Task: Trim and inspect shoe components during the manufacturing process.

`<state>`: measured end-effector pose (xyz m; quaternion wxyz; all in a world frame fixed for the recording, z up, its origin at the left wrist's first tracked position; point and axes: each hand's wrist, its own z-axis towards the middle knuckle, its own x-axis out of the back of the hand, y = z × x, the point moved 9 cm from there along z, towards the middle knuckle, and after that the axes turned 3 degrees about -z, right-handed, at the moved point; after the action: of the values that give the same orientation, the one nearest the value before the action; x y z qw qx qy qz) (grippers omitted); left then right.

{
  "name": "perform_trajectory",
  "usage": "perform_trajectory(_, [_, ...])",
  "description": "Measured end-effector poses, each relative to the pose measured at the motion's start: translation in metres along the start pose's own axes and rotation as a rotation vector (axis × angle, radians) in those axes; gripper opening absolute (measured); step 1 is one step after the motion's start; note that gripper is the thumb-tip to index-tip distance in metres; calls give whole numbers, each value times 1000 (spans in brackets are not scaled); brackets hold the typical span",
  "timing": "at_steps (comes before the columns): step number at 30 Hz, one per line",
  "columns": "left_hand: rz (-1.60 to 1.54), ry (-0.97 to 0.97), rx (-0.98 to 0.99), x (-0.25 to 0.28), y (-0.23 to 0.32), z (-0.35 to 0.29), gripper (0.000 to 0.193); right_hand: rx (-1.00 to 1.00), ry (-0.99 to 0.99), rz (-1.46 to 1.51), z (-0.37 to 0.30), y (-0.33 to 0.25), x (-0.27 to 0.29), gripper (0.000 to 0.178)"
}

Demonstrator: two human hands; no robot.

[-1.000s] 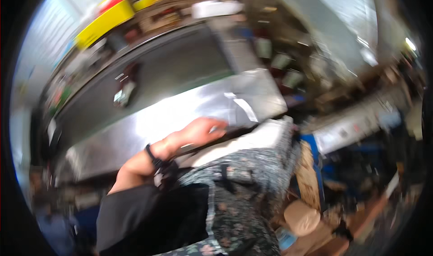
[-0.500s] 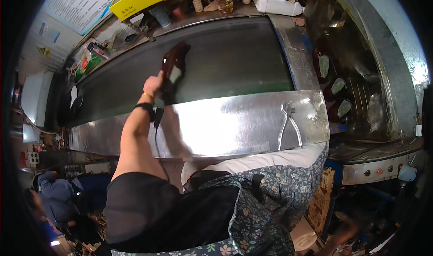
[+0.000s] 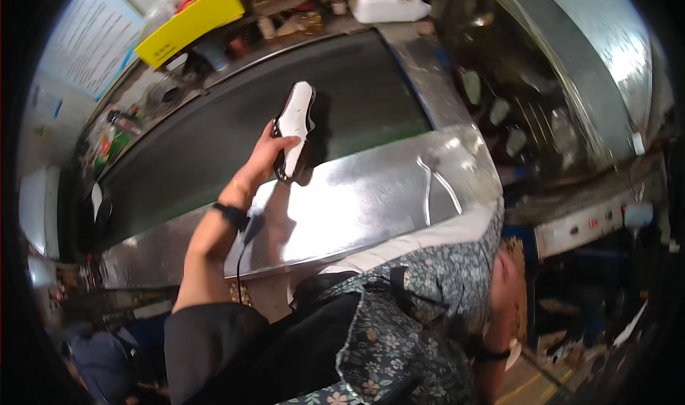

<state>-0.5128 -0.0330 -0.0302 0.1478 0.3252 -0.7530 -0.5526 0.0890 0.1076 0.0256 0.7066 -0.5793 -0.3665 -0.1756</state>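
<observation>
My left hand (image 3: 274,150) is closed around a dark, glossy shoe upper (image 3: 295,128), with the thumb across its pale underside. That white bottom faces up, and dark edges show around it. It is held over the near edge of a dark conveyor belt (image 3: 235,119), beside a shiny metal ledge (image 3: 342,198). On the ledge's right part lies a pair of pliers (image 3: 429,184), handles toward me. My right hand (image 3: 504,280) is low at the right, beside my flowered apron; motion smears its fingers, so what they do is unclear.
At the belt's left end sits another dark shoe piece with a white part (image 3: 98,201). Several dark red shoe pieces (image 3: 499,111) lie in the machine at right, above a control panel (image 3: 585,225). A yellow box (image 3: 189,27) and a white jug (image 3: 389,7) stand behind the belt.
The shoe upper has been lifted off the belt, turned white side up and brought nearer. My right hand has come up beside the apron. The whole view has tilted.
</observation>
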Motion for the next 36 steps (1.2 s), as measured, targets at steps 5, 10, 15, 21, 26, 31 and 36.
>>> perform_trajectory(5, [-216,-466,-90,-174,-3,-125,95,163,-184,583,67,-166,-36,67])
perform_trajectory(10, [287,-969,-322,-292,10,-235,106,371,365,376,37,-197,35,50])
perform_trajectory(15, [347,-980,-494,-346,7,-241,99,546,288,-95,-35,-178,21,48])
perform_trajectory(21, [526,-1159,-767,-372,11,-263,89,723,176,-291,-44,-170,62,52])
perform_trajectory(26, [167,-1289,-336,-384,8,-248,86,807,63,-343,-35,-168,57,55])
perform_trajectory(31, [-221,-1027,368,-404,-42,-217,37,678,-55,-174,-31,-172,37,62])
perform_trajectory(36, [-287,-967,440,-414,-48,-215,31,675,11,-231,-33,-162,38,62])
